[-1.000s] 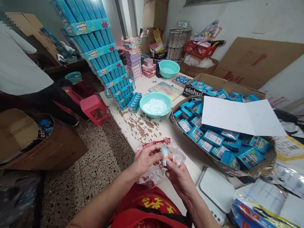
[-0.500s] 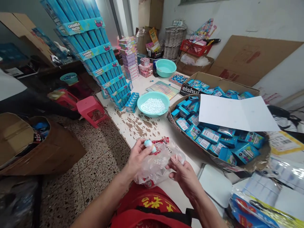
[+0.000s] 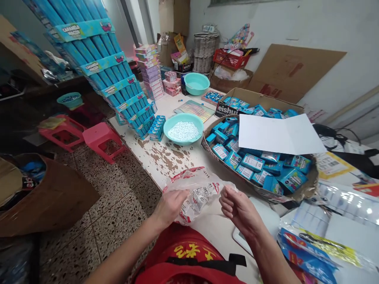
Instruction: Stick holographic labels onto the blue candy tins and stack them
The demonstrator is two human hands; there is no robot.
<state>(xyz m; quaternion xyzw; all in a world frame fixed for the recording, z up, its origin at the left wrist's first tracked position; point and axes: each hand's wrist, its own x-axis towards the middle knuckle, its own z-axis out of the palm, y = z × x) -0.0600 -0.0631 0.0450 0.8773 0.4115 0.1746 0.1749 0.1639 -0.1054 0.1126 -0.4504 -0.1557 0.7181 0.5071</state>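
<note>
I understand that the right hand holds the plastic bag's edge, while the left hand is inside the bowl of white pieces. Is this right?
Not quite: in the head view, the left hand is at the plastic bag, not inside the bowl. The right hand does hold the bag's edge.

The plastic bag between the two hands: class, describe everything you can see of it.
The plastic bag looks thin, crumpled and partly see-through, with red and black printing and a grey dotted patch. It spreads loosely over the white table, near the edge closest to the person. The right hand pinches its right edge; the left hand touches its left side, fingertips hidden. Whether it holds anything cannot be told.
</note>
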